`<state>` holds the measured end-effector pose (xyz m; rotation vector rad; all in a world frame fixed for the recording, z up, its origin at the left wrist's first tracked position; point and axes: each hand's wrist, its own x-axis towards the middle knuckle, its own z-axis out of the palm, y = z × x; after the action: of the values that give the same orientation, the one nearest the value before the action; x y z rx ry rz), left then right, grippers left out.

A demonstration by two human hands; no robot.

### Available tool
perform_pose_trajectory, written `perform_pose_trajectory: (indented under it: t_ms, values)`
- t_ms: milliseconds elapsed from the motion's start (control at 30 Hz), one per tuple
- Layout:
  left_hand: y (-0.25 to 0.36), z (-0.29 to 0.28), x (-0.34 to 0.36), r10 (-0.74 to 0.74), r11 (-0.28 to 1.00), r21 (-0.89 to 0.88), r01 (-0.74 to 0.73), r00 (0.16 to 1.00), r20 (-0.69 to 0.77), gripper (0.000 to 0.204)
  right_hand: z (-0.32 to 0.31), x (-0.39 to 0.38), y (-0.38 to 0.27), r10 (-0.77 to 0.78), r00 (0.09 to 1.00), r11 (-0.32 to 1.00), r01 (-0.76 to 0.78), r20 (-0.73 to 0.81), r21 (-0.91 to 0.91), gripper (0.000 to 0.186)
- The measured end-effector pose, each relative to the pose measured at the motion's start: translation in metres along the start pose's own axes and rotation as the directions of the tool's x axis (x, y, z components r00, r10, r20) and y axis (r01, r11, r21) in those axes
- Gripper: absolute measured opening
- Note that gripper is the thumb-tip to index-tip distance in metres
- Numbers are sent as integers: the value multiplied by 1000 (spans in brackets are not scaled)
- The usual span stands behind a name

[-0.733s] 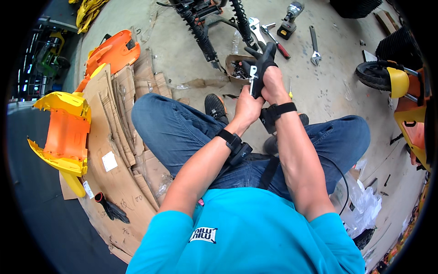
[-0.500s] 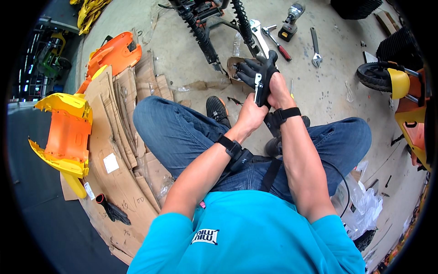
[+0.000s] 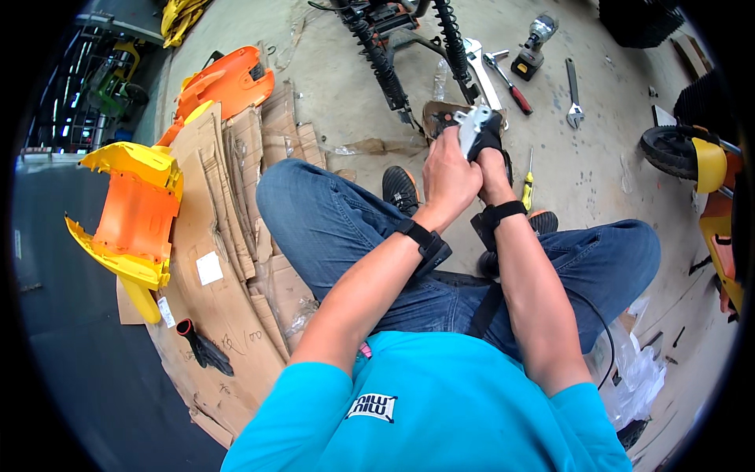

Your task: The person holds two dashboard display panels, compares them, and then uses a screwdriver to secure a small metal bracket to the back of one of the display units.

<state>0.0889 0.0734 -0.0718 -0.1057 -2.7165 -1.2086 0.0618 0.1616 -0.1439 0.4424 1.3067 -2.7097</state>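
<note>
Between my hands, held up in front of my knees, is a small silver metal part [image 3: 474, 128] with rounded ends. My left hand [image 3: 452, 179], bare, is closed on its lower end. On the other side my right hand [image 3: 492, 149], in a black glove with the wrist bare, is against the part with its fingers bent in; the fingertips are mostly hidden. Just behind the hands stands a small open cardboard box [image 3: 434, 118] with dark pieces inside, partly covered by them.
Ahead stands a vehicle frame with black spring shocks [image 3: 370, 47]. Right of it lie a large adjustable wrench [image 3: 481, 72], ratchet [image 3: 515, 94], cordless impact wrench [image 3: 536, 47], smaller wrench [image 3: 574, 94] and yellow screwdriver [image 3: 528, 179]. Flattened cardboard [image 3: 204, 204], orange-yellow body panels [image 3: 134, 216] and a black glove [image 3: 204, 348] lie left.
My gloved right fingers, spread out before, have bent in beside the part. The silver part has turned and shows more above my left hand. The whole view has shifted slightly.
</note>
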Motion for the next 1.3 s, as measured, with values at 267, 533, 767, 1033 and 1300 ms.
perform_pose_trajectory:
  t_ms: [267, 533, 767, 1033, 1300]
  values:
    - [-4, -7, 18, 91, 995, 27, -97, 982, 164, 42, -33, 13, -1, -257, 918, 542, 395, 301, -742, 34]
    - [-2, -6, 8, -22, 995, -89, 43, 974, 227, 38, -37, -1, -2, -314, 924, 367, 330, 218, -870, 25]
    - [-3, -20, 15, 20, 996, -86, 2, 965, 263, 42, -30, -10, -7, -85, 978, 200, 204, 190, -958, 18]
    - [-14, -31, 31, 47, 990, 85, -109, 842, 537, 40, -21, -26, 18, 20, 938, 78, 343, 345, -936, 22]
    - [-24, -22, 17, 14, 998, 43, -38, 886, 464, 30, -24, -28, 19, 86, 946, 109, 303, 313, -947, 16]
